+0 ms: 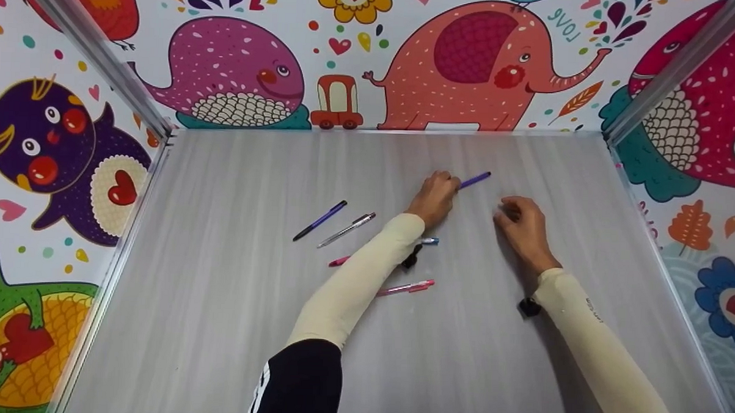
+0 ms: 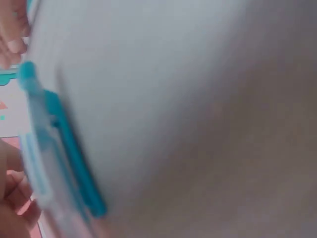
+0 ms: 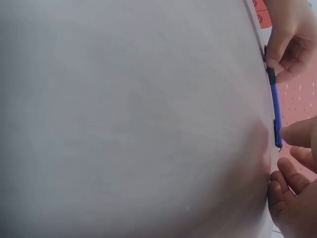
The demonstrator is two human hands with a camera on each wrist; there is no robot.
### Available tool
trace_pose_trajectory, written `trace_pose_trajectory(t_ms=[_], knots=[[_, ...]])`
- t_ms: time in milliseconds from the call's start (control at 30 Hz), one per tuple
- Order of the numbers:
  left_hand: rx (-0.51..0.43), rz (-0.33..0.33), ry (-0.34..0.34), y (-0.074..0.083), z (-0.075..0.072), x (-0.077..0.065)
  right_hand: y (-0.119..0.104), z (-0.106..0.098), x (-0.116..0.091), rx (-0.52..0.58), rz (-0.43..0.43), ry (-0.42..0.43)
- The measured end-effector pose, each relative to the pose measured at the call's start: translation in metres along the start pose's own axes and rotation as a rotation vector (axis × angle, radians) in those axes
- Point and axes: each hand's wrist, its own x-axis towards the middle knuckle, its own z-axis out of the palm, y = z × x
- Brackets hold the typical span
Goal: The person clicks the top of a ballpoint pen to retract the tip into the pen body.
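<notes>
My left hand (image 1: 435, 196) pinches a blue pen (image 1: 475, 180) near the back of the table, and the pen's free end points right and away. In the right wrist view, thumb and fingers of the left hand (image 3: 292, 42) close around the dark part of that blue pen (image 3: 276, 101). Just to the right is my right hand (image 1: 524, 230), its fingers loosely bent and holding nothing. Fingers of this right hand (image 3: 294, 183) come close to the pen's end in its own wrist view. Close under the left wrist lies a light blue pen (image 2: 62, 148), partly behind the forearm in the head view.
Left of the left forearm lie a blue-and-black pen (image 1: 320, 221) and a clear pen (image 1: 346, 230). A pink pen (image 1: 339, 262) and a red-pink pen (image 1: 408, 287) are partly covered by that forearm. Printed walls with metal edge rails enclose the grey table (image 1: 216, 348).
</notes>
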Motion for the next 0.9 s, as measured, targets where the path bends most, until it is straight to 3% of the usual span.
trace_pose_trajectory(t_ms=[33,167,200,267,567,800,900], knots=[[-0.038,-0.004,0.014,-0.005,0.008,0.002,-0.001,0.000,0.000,0.002,0.007,0.005],[-0.160,-0.022,0.035,-0.005,0.002,-0.003,-0.005,0.001,-0.003,0.006,0.024,0.023],[-0.180,-0.028,0.037,-0.004,-0.001,-0.005,-0.006,0.001,-0.003,0.006,0.026,0.025],[-0.224,-0.039,0.024,0.005,-0.023,-0.018,-0.009,0.001,-0.005,0.015,0.031,0.028],[-0.348,-0.014,0.057,0.011,-0.039,-0.043,-0.025,0.002,-0.010,0.147,0.035,0.064],[-0.441,-0.024,0.067,0.010,-0.046,-0.067,-0.070,-0.001,-0.023,0.230,0.069,0.081],[-0.517,-0.046,0.081,0.011,-0.051,-0.078,-0.074,0.001,-0.026,0.271,0.073,0.091]])
